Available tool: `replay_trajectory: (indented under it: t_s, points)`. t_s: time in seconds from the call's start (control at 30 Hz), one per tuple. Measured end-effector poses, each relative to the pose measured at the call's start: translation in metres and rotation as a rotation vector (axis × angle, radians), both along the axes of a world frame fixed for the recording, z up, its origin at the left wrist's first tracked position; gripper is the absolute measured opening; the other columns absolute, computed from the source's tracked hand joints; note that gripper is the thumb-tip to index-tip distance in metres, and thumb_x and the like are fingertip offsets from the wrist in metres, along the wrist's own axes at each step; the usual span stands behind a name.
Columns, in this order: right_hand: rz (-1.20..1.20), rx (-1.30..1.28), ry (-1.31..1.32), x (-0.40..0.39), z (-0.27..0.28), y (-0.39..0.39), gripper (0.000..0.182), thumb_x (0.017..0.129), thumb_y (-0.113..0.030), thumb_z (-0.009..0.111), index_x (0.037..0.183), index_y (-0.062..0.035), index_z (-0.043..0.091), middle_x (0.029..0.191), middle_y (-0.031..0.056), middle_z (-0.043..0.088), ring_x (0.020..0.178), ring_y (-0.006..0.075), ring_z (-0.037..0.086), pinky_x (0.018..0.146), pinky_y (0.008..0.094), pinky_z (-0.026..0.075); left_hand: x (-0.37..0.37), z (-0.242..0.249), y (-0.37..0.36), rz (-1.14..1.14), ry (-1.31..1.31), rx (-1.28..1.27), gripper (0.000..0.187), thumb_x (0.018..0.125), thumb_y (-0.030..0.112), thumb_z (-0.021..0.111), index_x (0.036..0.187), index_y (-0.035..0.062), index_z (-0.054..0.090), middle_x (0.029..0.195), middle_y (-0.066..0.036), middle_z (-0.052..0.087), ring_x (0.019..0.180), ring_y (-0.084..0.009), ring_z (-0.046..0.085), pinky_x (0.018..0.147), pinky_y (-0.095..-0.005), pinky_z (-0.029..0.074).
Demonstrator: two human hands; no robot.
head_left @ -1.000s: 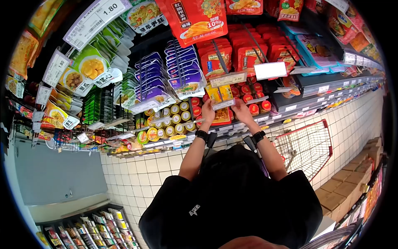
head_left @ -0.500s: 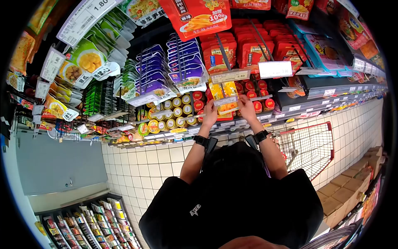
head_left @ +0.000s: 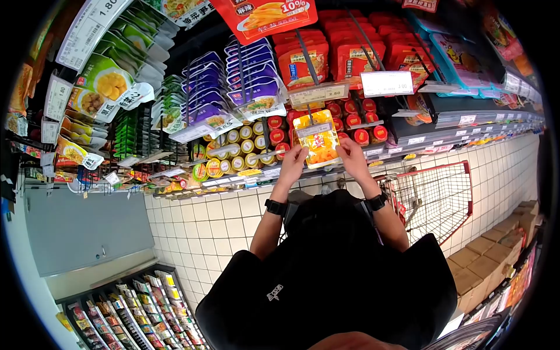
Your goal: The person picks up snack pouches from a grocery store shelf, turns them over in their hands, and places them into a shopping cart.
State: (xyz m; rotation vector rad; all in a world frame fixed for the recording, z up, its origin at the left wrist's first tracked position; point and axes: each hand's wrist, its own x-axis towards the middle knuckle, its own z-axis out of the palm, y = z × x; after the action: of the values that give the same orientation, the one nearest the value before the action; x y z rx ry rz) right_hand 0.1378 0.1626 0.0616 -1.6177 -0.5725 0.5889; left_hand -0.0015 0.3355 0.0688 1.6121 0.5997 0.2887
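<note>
A yellow food packet (head_left: 322, 149) hangs in front of the red-lidded jars, below a shelf price label. A small clear tag holder (head_left: 313, 129) at the end of a hook crosses its upper part. My left hand (head_left: 293, 165) pinches the packet's lower left edge between thumb and fingers. On the opposite side, my right hand (head_left: 353, 158) has its fingers closed at the lower right edge. Both wrists wear black bands. Red-lidded jars (head_left: 361, 137) flank the packet, and yellow-lidded jars (head_left: 240, 149) stand to its left.
Purple packets (head_left: 207, 87) and red packets (head_left: 300, 58) hang on hooks above. A large red packet (head_left: 265, 17) juts out overhead. To my right is a wire shopping cart (head_left: 434, 198), with cardboard boxes (head_left: 484, 254) beyond. A grey door (head_left: 84, 227) lies at left.
Both hands have moved down from the tag holder to the packet's lower edges. More of the packet's front shows below the tag, and the view has shifted slightly.
</note>
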Motion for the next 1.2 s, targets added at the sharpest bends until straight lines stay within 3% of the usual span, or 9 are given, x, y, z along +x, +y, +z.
replay_trajectory:
  t_s: [0.4, 0.57, 0.67, 0.7, 0.77, 0.83, 1.0, 1.07, 1.2]
  points:
    - [0.011, -0.079, 0.088, -0.021, 0.021, -0.04, 0.011, 0.094, -0.007, 0.057, 0.102, 0.0, 0.059, 0.081, 0.0031, 0.065, 0.075, 0.0064, 0.055, 0.068, 0.0238, 0.044, -0.019, 0.024, -0.01, -0.245, 0.075, -0.076, 0.025, 0.1, 0.024, 0.055, 0.09, 0.0001, 0.057, 0.076, 0.004, 0.05, 0.071, -0.0045, 0.042, 0.062, -0.0233, 0.037]
    - [-0.106, -0.11, -0.101, -0.027, 0.04, -0.052, 0.045, 0.087, -0.005, 0.065, 0.128, -0.0052, 0.046, 0.117, 0.0098, 0.059, 0.093, 0.021, 0.064, 0.079, 0.0316, 0.053, -0.01, 0.043, -0.022, -0.333, 0.033, -0.14, 0.025, 0.1, 0.023, 0.055, 0.103, -0.0021, 0.06, 0.087, 0.001, 0.06, 0.08, -0.0056, 0.049, 0.07, -0.0228, 0.043]
    - [-0.098, -0.107, -0.094, -0.026, 0.041, -0.055, 0.043, 0.089, -0.007, 0.066, 0.128, -0.0056, 0.048, 0.117, 0.0091, 0.06, 0.097, 0.0206, 0.063, 0.079, 0.0319, 0.053, 0.001, 0.047, -0.032, -0.403, 0.054, -0.192, 0.026, 0.1, 0.022, 0.055, 0.108, -0.0026, 0.059, 0.098, -0.001, 0.062, 0.087, -0.0069, 0.055, 0.079, -0.0232, 0.047]
    - [-0.054, -0.116, -0.035, -0.024, 0.037, -0.056, 0.043, 0.092, -0.016, 0.065, 0.13, -0.0058, 0.047, 0.12, 0.0096, 0.059, 0.1, 0.0204, 0.062, 0.081, 0.0311, 0.052, 0.005, 0.057, -0.038, -0.395, 0.011, -0.258, 0.025, 0.1, 0.021, 0.056, 0.109, -0.0021, 0.059, 0.104, -0.003, 0.061, 0.092, -0.0084, 0.056, 0.082, -0.0242, 0.048]
    - [-0.009, -0.08, 0.095, -0.023, 0.03, -0.059, 0.042, 0.095, -0.016, 0.062, 0.132, -0.005, 0.047, 0.122, 0.0081, 0.058, 0.103, 0.0172, 0.06, 0.085, 0.0289, 0.05, 0.011, 0.058, -0.044, -0.389, -0.029, -0.325, 0.025, 0.099, 0.021, 0.056, 0.11, -0.0017, 0.059, 0.11, -0.004, 0.059, 0.096, -0.0099, 0.057, 0.085, -0.0253, 0.048]
    - [0.11, -0.066, 0.315, -0.025, 0.041, -0.058, 0.044, 0.1, -0.022, 0.056, 0.138, -0.004, 0.044, 0.125, 0.0069, 0.056, 0.109, 0.0134, 0.057, 0.094, 0.0263, 0.045, 0.019, 0.052, -0.045, -0.453, -0.095, -0.11, 0.023, 0.097, 0.021, 0.059, 0.107, 0.0008, 0.059, 0.123, -0.008, 0.051, 0.107, -0.0158, 0.057, 0.09, -0.0294, 0.049]
    - [0.093, 0.055, 0.354, -0.035, 0.033, -0.059, 0.048, 0.101, -0.031, 0.053, 0.139, -0.0041, 0.042, 0.129, 0.0073, 0.052, 0.115, 0.0148, 0.053, 0.097, 0.0294, 0.044, 0.021, 0.051, -0.057, -0.504, -0.062, 0.007, 0.02, 0.096, 0.023, 0.062, 0.102, 0.0039, 0.059, 0.128, -0.008, 0.043, 0.113, -0.0199, 0.054, 0.092, -0.0334, 0.048]
    - [0.089, 0.084, 0.456, -0.04, 0.045, -0.06, 0.053, 0.1, -0.034, 0.054, 0.14, -0.0032, 0.038, 0.137, 0.0131, 0.048, 0.122, 0.0191, 0.05, 0.098, 0.031, 0.043, 0.02, 0.054, -0.06, -0.526, -0.068, 0.02, 0.018, 0.096, 0.022, 0.062, 0.101, 0.0043, 0.059, 0.128, -0.007, 0.043, 0.113, -0.0195, 0.054, 0.094, -0.034, 0.048]
    - [0.023, 0.251, 0.641, -0.046, 0.042, -0.063, 0.047, 0.1, -0.029, 0.053, 0.137, -0.0014, 0.042, 0.131, 0.0107, 0.053, 0.12, 0.0169, 0.052, 0.098, 0.0301, 0.044, 0.015, 0.058, -0.066, -0.554, -0.126, 0.064, 0.018, 0.096, 0.02, 0.061, 0.104, 0.0037, 0.059, 0.127, -0.007, 0.043, 0.112, -0.019, 0.054, 0.092, -0.0327, 0.048]
